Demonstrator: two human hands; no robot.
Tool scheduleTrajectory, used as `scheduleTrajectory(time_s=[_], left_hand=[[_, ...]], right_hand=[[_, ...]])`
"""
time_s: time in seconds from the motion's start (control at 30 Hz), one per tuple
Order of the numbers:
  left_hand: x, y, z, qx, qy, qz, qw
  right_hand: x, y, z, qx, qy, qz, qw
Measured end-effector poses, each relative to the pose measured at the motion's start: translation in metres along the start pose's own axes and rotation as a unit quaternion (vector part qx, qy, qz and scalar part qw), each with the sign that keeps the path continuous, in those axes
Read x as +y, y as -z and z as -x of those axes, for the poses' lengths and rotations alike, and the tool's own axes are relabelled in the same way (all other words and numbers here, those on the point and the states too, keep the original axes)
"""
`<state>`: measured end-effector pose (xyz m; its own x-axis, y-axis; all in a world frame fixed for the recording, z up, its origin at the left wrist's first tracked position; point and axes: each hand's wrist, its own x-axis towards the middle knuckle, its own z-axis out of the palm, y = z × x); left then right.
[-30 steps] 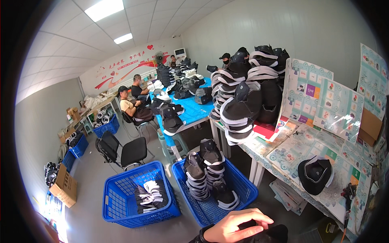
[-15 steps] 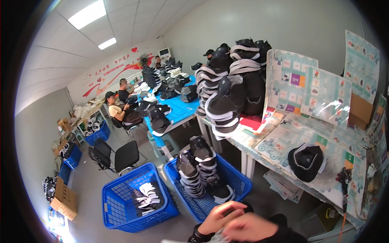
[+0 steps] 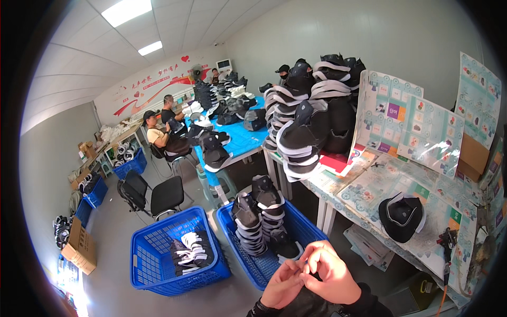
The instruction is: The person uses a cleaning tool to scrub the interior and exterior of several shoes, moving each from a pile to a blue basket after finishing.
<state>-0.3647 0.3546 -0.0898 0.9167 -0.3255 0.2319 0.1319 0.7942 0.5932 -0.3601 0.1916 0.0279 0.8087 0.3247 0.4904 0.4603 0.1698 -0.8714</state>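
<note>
My left hand (image 3: 282,286) and my right hand (image 3: 331,274) meet at the lower middle, fingertips pinched together. Whatever sits between the fingers is too small and shaded to make out. Dark material lies below them, in my lap area. Just beyond the hands, a blue basket (image 3: 226,217) holds stacked black and white pieces (image 3: 248,228) that look like shoe uppers. One more such upper (image 3: 401,217) rests by itself on the table to the right.
Another blue basket (image 3: 138,274) stands at left with several uppers. The paper-covered table (image 3: 364,182) bears a tall upper stack (image 3: 303,132) and a spray-gun-like tool (image 3: 448,240). An empty black chair (image 3: 166,195) stands behind the baskets. People sit at a blue-covered table (image 3: 240,138).
My hands have come up and apart from their overlapped, blurred position into a fingertip pinch. The pale thing beneath them no longer shows. The view has shifted slightly.
</note>
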Motion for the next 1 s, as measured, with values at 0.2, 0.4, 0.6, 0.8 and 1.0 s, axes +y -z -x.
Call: scheduleTrajectory(time_s=[0.2, 0.4, 0.6, 0.8, 1.0], left_hand=[[0.056, 0.02, -0.025, 0.083, -0.134, 0.249, 0.956], [0.018, 0.041, 0.003, 0.104, 0.071, 0.006, 0.992], [-0.027, 0.049, 0.018, 0.092, 0.164, -0.044, 0.981], [-0.034, 0.112, 0.018, 0.161, 0.223, -0.151, 0.95], [-0.028, 0.131, 0.061, 0.193, 0.227, -0.186, 0.936]], right_hand=[[-0.036, 0.009, 0.005, 0.085, 0.078, -0.357, 0.927], [-0.038, 0.001, -0.006, -0.416, 0.028, -0.221, 0.882], [0.034, 0.001, -0.013, -0.21, -0.218, -0.375, 0.876], [0.073, 0.016, 0.02, -0.606, -0.031, -0.284, 0.743], [0.142, 0.025, 0.078, -0.431, -0.244, 0.115, 0.861]])
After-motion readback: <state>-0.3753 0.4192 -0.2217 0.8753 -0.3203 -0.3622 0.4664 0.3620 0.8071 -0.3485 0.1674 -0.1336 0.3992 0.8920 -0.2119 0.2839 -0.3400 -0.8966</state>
